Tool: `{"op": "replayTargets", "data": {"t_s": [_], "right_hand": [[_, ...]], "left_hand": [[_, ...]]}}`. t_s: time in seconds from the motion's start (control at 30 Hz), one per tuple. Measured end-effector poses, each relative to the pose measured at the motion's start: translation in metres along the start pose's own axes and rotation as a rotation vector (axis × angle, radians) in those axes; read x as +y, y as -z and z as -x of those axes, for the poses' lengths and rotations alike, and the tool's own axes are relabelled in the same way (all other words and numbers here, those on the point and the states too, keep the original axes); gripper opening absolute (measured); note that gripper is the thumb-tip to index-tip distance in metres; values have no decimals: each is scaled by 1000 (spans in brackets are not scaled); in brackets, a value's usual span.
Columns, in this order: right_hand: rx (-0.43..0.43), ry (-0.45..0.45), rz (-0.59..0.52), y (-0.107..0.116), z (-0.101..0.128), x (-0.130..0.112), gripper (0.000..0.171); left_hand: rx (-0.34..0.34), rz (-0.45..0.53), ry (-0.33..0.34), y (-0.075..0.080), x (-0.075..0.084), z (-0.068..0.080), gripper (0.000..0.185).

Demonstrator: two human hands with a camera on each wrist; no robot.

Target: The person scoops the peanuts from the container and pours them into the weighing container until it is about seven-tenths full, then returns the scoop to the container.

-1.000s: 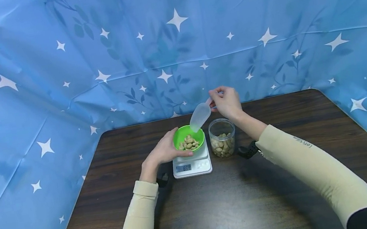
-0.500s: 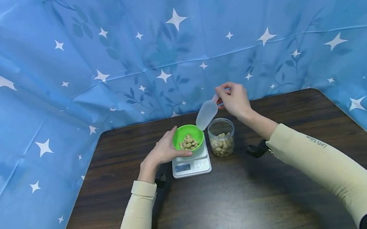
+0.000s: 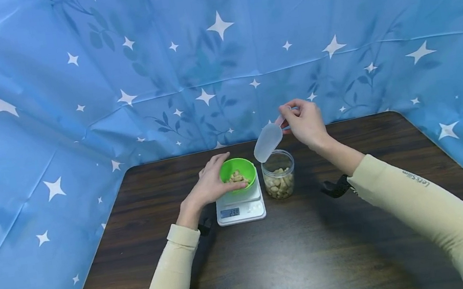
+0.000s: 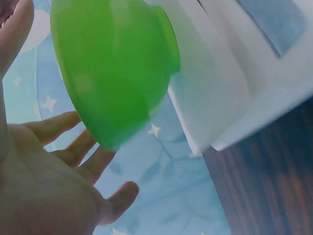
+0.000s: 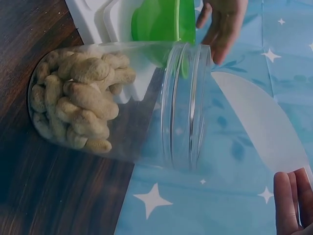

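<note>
A green bowl [image 3: 248, 164] with peanuts [image 3: 237, 177] in it sits on a white kitchen scale [image 3: 250, 211] with a lit display. My left hand [image 3: 211, 183] is spread beside the bowl, thumb in front and fingers behind. In the left wrist view its fingers [image 4: 80, 147] are loosely extended at the bowl's rim. My right hand [image 3: 306, 121] pinches the handle of a translucent plastic scoop [image 3: 268, 142]. The scoop tilts down over the mouth of a clear jar [image 3: 280, 182]; no peanuts show in it. Inside the jar, peanuts [image 5: 83, 100] fill the lower part.
The jar stands close to the scale's right side on a dark wood-grain table [image 3: 301, 263]. Behind the table's far edge hangs a blue curtain [image 3: 184, 62] with white stars.
My right hand has carried the scoop rightward from over the bowl to over the jar. The left hand has loosened from the bowl's rim, and the scale's reading has changed.
</note>
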State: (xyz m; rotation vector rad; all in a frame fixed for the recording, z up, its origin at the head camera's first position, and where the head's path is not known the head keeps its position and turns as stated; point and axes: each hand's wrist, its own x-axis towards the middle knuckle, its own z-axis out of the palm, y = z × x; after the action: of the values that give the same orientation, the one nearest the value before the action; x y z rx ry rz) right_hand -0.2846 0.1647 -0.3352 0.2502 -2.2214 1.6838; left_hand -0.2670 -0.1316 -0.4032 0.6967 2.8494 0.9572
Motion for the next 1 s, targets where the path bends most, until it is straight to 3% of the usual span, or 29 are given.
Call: {"op": "replayTargets", "data": {"t_s": [0.43, 0.67, 1.0], "right_hand": [[3, 90, 76, 12, 3, -2, 33], [-16, 153, 154, 13, 7, 2, 33], [-107, 334, 382, 5, 13, 12, 25]], "left_hand": [[56, -5, -118, -12, 25, -18, 82], [0, -65, -137, -20, 38, -24, 85], [-49, -124, -126, -37, 52, -32, 91]]}}
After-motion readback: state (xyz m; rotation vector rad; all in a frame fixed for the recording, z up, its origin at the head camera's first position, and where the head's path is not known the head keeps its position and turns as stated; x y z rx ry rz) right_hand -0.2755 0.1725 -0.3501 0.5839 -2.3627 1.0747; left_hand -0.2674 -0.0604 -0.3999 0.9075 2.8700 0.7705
